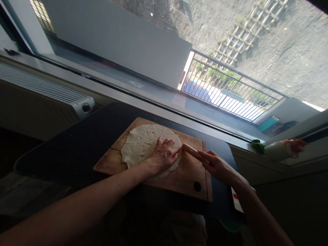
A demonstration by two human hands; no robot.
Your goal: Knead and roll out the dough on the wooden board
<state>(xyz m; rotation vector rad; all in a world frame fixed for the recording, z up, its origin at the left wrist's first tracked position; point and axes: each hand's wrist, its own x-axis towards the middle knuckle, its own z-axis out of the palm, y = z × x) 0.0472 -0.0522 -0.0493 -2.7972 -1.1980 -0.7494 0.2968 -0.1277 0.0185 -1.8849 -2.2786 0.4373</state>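
A flat, roughly round sheet of dough (140, 143) lies on a wooden cutting board (189, 174). My left hand (165, 153) rests on the right part of the dough with its fingers spread. In my right hand (217, 164) is a wooden rolling pin (192, 152), gripped at its near end. The pin's far end reaches the right edge of the dough, close to my left fingertips; whether it touches the dough I cannot tell.
The board stands on a dark table (84, 143) beside a window sill. A radiator (61, 95) is at the left. On the sill at the right is a white pot (278, 151) next to a green item (258, 147). A white card-like object (237, 201) lies by the table's right edge.
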